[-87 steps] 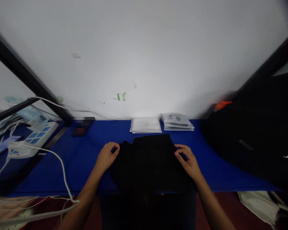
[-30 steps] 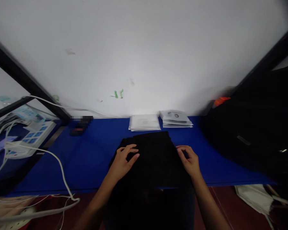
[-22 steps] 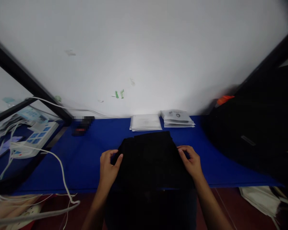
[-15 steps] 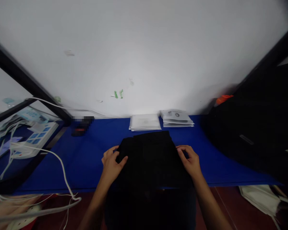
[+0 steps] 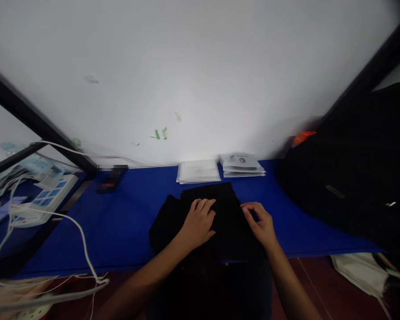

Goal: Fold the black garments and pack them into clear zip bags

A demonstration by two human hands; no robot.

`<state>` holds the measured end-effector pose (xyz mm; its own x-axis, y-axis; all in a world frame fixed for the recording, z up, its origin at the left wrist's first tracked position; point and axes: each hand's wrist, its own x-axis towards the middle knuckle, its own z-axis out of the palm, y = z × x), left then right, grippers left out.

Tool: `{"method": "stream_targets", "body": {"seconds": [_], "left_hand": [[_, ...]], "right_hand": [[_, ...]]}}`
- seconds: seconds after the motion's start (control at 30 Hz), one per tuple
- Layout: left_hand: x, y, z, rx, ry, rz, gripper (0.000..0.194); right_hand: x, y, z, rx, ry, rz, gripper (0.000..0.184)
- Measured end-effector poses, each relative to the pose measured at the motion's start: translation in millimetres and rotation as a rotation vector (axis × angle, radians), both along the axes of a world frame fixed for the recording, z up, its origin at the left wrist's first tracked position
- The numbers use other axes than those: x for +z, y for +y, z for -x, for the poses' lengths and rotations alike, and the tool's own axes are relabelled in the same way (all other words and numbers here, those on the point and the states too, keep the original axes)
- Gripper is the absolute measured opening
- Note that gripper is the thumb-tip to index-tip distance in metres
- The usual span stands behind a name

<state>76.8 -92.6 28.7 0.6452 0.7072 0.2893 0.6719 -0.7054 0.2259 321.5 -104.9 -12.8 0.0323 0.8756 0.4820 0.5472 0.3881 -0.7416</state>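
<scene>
A black folded cloth (image 5: 226, 235), its exact kind too dark to make out, lies at the front of the blue-covered table (image 5: 120, 231). My left hand (image 5: 199, 223) rests on top of it near the middle, fingers stretched out and a little apart. At the cloth's right edge is my right hand (image 5: 260, 222), thumb and fingertips brought together on the border of the fabric. To the left of my left hand, the cloth's side bulges out loosely.
Flat white packets (image 5: 199, 171) and printed plastic packets (image 5: 242, 164) lie against the wall. A dark blurred object (image 5: 111, 180) is at back left. White cables (image 5: 83, 235) and a power strip (image 5: 50, 200) occupy the left. A large black bag (image 5: 340, 191) stands at right.
My left hand has moved from the cloth's left edge rightward onto its top. The left side of the cloth now spreads further out. My right hand stays at the right edge.
</scene>
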Motion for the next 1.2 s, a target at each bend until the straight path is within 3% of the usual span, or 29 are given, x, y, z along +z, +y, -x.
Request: {"method": "stream_targets", "body": {"seconds": [0.07, 0.2, 0.23, 0.3, 0.4, 0.43, 0.5, 0.57, 0.63, 0.73, 0.87, 0.97, 1.03, 1.2], "left_hand": [[3.4, 1.7, 0.5, 0.01, -0.049, -0.035, 0.027], [28.5, 3.0, 9.9, -0.012, -0.295, 0.003, 0.02], [35.9, 4.4, 12.9, -0.062, -0.33, 0.057, 0.021], [47.7, 12.7, 19.8, -0.227, -0.351, 0.22, 0.024], [53.3, 44.7, 34.6, -0.409, -0.385, 0.45, 0.021], [51.5, 60.0, 40.5, -0.354, -0.423, 0.454, 0.022], [43.6, 93.3, 52.6, -0.065, -0.4, 0.33, 0.025], [32.5, 123.7, 62.8, 0.154, -0.171, 0.168, 0.023], [21.0, 145.5, 69.4, 0.189, -0.088, 0.144, 0.015], [8.0, 160.3, 71.5, 0.185, -0.006, 0.136, 0.015], [5.0, 159.6, 67.6, 0.17, 0.06, 0.113, 0.019], [14.2, 147.4, 65.9, 0.125, 0.074, 0.071, 0.03], [23.5, 132.1, 66.1, 0.077, 0.078, -0.008, 0.035], [42.8, 79.5, 67.2, -0.008, 0.041, -0.13, 0.034]], "right_hand": [[6.4, -2.9, 2.5, 0.038, -0.042, -0.012, 0.009], [30.6, -11.9, 16.6, 0.223, -0.273, -0.029, 0.063], [37.2, -13.8, 21.2, 0.284, -0.325, -0.045, 0.066], [47.7, -16.6, 29.4, 0.401, -0.375, -0.083, 0.051], [54.0, -19.8, 35.5, 0.499, -0.331, -0.076, 0.04], [53.8, -21.4, 35.8, 0.504, -0.302, -0.064, 0.04], [51.6, -26.1, 35.1, 0.498, -0.259, -0.036, 0.035], [48.3, -32.0, 34.5, 0.493, -0.251, -0.009, 0.03], [45.3, -37.4, 35.4, 0.481, -0.274, 0.022, 0.029], [43.5, -42.5, 39.3, 0.459, -0.342, 0.083, 0.031], [45.3, -45.9, 41.2, 0.489, -0.411, 0.228, 0.047], [47.0, -48.7, 35.7, 0.521, -0.469, 0.289, 0.072], [50.9, -49.6, 30.6, 0.523, -0.541, 0.281, 0.08], [82.4, -42.1, 27.8, 0.507, -0.573, 0.106, 0.056]]}}
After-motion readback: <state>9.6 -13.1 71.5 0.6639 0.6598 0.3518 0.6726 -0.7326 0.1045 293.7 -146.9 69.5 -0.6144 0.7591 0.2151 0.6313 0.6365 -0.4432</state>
